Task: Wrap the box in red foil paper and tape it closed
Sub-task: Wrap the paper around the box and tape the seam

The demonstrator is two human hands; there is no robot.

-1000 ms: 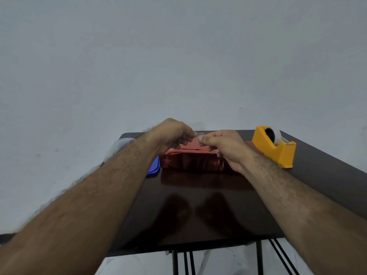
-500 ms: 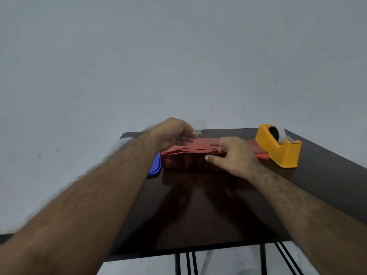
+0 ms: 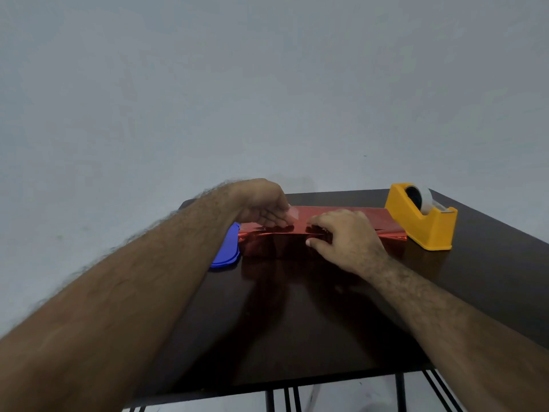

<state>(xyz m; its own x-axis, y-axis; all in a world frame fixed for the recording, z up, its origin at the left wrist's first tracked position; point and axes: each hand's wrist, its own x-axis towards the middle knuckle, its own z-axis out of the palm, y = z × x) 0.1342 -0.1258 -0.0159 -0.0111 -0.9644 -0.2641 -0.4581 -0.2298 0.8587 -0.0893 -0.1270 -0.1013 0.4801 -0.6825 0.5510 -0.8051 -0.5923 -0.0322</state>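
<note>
The box wrapped in red foil paper (image 3: 383, 221) lies across the far middle of the dark table (image 3: 297, 322). My left hand (image 3: 261, 205) hovers over its left part and pinches a short strip of clear tape (image 3: 294, 212) at the fingertips. My right hand (image 3: 344, 236) rests on the top front edge of the foil, fingers curled over the fold and pressing it down. The box itself is hidden under the foil.
A yellow tape dispenser (image 3: 421, 223) with a clear roll stands right of the box, near the table's far right corner. A blue lid (image 3: 227, 252) lies flat at the left, partly under my left forearm. A plain grey wall rises behind the table.
My right hand let go of the tape strip and dropped onto the foil fold. My left hand kept the strip and lowered it toward the top of the box.
</note>
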